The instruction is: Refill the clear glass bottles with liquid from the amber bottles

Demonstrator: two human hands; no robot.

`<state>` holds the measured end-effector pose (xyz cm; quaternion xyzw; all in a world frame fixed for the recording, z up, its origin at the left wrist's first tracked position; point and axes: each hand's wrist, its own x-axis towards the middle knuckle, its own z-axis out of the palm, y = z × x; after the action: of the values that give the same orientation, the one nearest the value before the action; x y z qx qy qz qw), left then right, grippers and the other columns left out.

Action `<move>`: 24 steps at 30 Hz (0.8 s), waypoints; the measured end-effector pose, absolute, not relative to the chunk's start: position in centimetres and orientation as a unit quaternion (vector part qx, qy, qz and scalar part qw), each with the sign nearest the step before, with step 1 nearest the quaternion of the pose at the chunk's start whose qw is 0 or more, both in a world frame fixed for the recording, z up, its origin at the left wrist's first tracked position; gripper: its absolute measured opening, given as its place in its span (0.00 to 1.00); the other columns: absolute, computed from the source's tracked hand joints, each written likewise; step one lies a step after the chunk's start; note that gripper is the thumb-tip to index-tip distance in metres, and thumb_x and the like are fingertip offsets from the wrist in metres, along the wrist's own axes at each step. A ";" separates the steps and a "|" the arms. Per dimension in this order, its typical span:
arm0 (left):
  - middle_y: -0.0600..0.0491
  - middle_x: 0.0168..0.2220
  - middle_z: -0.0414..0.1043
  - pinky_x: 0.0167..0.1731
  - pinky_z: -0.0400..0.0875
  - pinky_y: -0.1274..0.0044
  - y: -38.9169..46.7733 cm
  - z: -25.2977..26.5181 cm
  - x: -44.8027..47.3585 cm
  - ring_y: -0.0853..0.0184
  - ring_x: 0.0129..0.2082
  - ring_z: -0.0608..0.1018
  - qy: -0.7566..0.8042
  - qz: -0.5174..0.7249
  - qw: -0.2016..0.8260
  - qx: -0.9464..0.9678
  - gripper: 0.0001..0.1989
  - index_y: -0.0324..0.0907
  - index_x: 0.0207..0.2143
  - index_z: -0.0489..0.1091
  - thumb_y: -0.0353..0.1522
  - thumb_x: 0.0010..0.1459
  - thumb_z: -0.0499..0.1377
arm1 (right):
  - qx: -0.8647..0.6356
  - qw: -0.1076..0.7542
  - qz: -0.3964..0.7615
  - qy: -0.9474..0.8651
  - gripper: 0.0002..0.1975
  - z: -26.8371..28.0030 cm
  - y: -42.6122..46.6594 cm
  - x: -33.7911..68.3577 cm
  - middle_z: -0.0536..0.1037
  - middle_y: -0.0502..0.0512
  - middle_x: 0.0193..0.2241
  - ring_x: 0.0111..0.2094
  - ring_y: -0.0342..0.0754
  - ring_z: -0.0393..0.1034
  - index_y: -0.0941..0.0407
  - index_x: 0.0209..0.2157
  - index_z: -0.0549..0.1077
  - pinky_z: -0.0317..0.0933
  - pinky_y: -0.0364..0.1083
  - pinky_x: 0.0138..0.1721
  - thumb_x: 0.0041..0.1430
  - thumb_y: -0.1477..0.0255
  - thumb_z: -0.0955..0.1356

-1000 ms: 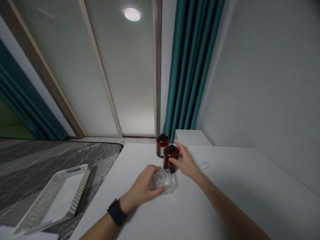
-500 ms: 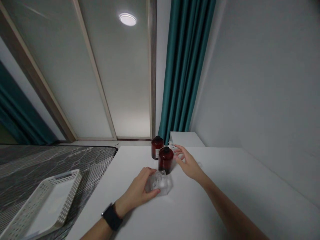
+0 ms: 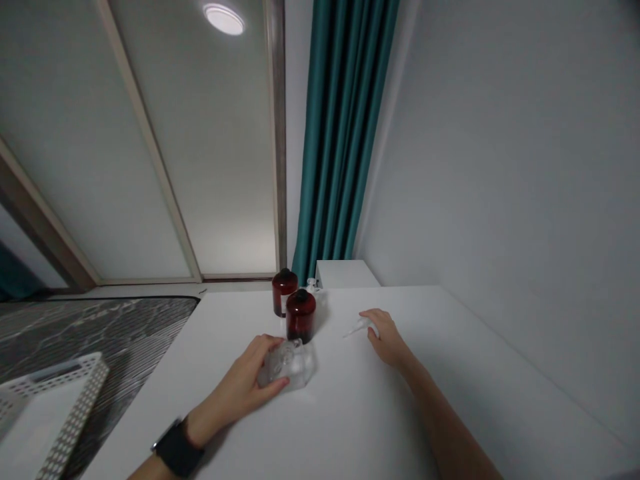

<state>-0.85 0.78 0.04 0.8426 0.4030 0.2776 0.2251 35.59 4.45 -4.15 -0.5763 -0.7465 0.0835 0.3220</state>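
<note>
My left hand [image 3: 250, 377], with a dark watch [image 3: 177, 447] on the wrist, is wrapped round a clear faceted container [image 3: 287, 363] on the white table [image 3: 325, 427]. To the right, my right hand [image 3: 387, 337] has its fingers curled round a thin, clear, pointed piece [image 3: 356, 328] at the table top; its exact kind is too faint to make out. Just behind the container stands a dark red-brown bottle [image 3: 301, 317] with a black top. Another such bottle [image 3: 284, 291], bearing a pale label, is behind it to the left. A small clear object [image 3: 312, 285] shows beside them, partly hidden.
A white perforated basket [image 3: 75, 417] is at the lower left, beyond the table's left edge, over a grey patterned surface [image 3: 135, 333]. At the far end is a white box-like block [image 3: 345, 273], before a teal curtain [image 3: 340, 147]. A grey wall [image 3: 500, 167] borders the right side.
My right hand has moved from beside the bottles rightward and down to the thin clear piece, closing its fingers round it. My left hand stays on the clear container. The view has turned right.
</note>
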 end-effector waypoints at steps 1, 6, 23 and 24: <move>0.45 0.50 0.71 0.42 0.75 0.67 0.8 0.1 -0.8 0.54 0.47 0.75 0.404 0.276 0.226 0.842 0.22 0.45 0.54 0.63 0.34 0.57 0.61 | -0.582 0.313 0.083 -0.746 0.23 -4.5 4.6 35.7 0.74 0.61 0.50 0.54 0.59 0.65 0.55 0.51 0.71 0.57 0.60 0.59 0.53 0.80 0.63; 0.45 0.49 0.72 0.42 0.75 0.67 0.7 0.1 -0.8 0.54 0.46 0.76 0.405 0.283 0.214 0.842 0.21 0.44 0.53 0.64 0.34 0.57 0.61 | -0.600 0.287 0.086 -0.742 0.22 -5.5 4.9 35.7 0.73 0.62 0.51 0.54 0.58 0.65 0.56 0.52 0.71 0.58 0.58 0.58 0.54 0.78 0.65; 0.45 0.48 0.71 0.41 0.76 0.67 1.0 -0.5 -1.0 0.56 0.45 0.76 0.383 0.303 0.203 0.849 0.22 0.42 0.54 0.64 0.33 0.57 0.62 | -0.573 0.359 0.133 -0.725 0.09 -3.6 4.4 34.8 0.77 0.57 0.43 0.47 0.54 0.72 0.54 0.40 0.72 0.65 0.53 0.50 0.55 0.75 0.69; 0.45 0.48 0.71 0.42 0.76 0.66 1.0 -0.5 -1.0 0.55 0.45 0.76 0.382 0.306 0.201 0.849 0.22 0.42 0.53 0.64 0.33 0.56 0.62 | -0.572 0.372 0.137 -0.718 0.09 -3.4 4.2 34.2 0.78 0.57 0.43 0.46 0.54 0.73 0.54 0.41 0.71 0.66 0.53 0.49 0.57 0.73 0.68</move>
<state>-1.03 0.98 -0.50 0.8486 0.3817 0.3063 0.2008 34.20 4.25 -3.38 -0.5717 -0.7183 0.1368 0.3721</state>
